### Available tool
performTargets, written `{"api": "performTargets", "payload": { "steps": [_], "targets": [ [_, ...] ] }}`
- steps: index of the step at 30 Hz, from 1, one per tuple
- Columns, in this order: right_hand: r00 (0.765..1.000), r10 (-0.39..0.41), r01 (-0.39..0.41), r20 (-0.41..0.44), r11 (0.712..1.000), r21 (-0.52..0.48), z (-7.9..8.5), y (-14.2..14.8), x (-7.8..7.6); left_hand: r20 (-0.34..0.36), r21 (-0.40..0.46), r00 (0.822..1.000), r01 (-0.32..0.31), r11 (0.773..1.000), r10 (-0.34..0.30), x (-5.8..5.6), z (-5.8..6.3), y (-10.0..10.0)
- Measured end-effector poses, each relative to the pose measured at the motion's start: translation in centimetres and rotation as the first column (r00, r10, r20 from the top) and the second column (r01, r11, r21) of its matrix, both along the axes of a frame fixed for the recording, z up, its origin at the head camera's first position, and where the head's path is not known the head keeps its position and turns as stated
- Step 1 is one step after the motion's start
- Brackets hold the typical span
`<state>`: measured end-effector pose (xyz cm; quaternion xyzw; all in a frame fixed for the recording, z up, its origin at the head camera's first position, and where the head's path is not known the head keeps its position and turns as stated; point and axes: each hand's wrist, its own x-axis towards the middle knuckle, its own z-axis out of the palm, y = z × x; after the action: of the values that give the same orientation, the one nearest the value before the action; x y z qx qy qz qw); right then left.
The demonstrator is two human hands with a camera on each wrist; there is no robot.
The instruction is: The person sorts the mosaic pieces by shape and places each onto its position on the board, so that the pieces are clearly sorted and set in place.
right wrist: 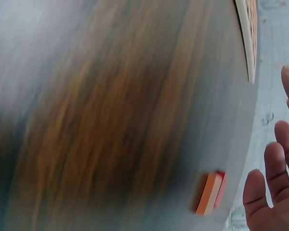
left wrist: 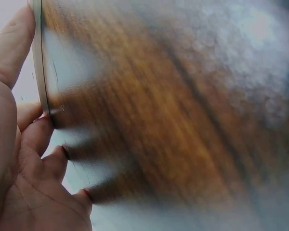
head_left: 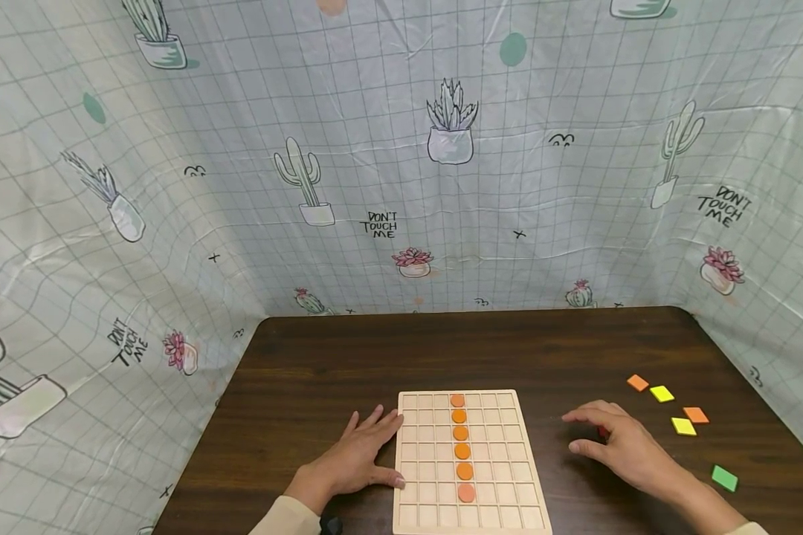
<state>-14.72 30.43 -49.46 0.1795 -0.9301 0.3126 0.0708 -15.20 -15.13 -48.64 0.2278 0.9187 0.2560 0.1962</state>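
A pale wooden grid board (head_left: 432,449) lies on the dark table, with a column of several orange discs (head_left: 462,451) in its cells. My left hand (head_left: 358,457) rests at the board's left edge, fingers spread and thumb on its rim. To the right of the board, my right hand (head_left: 618,446) hovers over the table with loosely bent fingers and nothing between them. Partly hidden beneath it is a small red piece (head_left: 603,432). In the right wrist view, an orange piece (right wrist: 208,193) sits beside a red one (right wrist: 220,190), both apart from the fingers.
Toward the table's right side lie orange tiles (head_left: 638,383), yellow tiles (head_left: 662,394) and a green tile (head_left: 725,478). A patterned curtain (head_left: 482,200) with cactus drawings hangs around the back and sides of the table (head_left: 348,357).
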Motion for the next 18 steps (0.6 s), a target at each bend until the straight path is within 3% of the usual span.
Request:
{"api": "performTargets", "payload": {
  "steps": [18],
  "targets": [
    [0.991, -0.068, 0.046, 0.113, 0.981, 0.186, -1.0, 5.7, 0.2, 0.009, 0.011, 1.0, -0.007, 1.0, 0.007, 0.0, -0.3, 0.0]
  ]
}}
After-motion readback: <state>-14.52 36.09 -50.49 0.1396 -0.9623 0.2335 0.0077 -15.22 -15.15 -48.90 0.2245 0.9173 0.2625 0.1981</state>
